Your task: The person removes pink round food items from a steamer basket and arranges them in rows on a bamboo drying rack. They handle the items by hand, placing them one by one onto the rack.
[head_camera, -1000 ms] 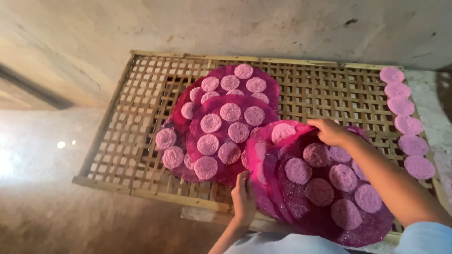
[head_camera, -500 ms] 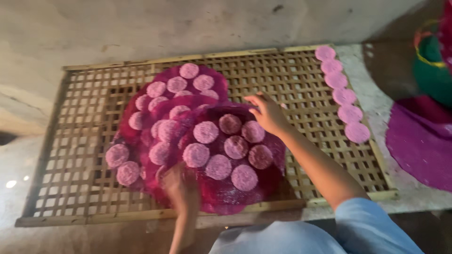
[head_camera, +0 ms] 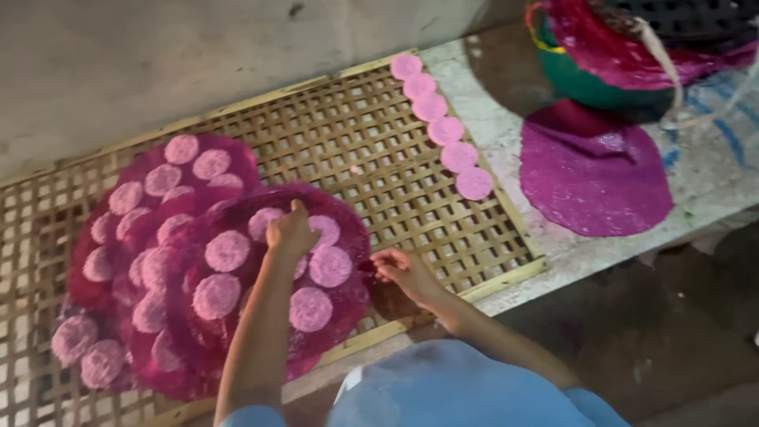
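Rough grey plastered wall (head_camera: 198, 55) along the top, mottled and stained, with a small dark mark near its upper middle. Pale speckled stone ledge (head_camera: 711, 182) at right, running down to a lighter front edge. Dark brown bare floor (head_camera: 672, 332) at lower right, dim and patchy, with a few pale specks. Light is soft and uneven, brightest on the wall and ledge and falling off toward the floor.
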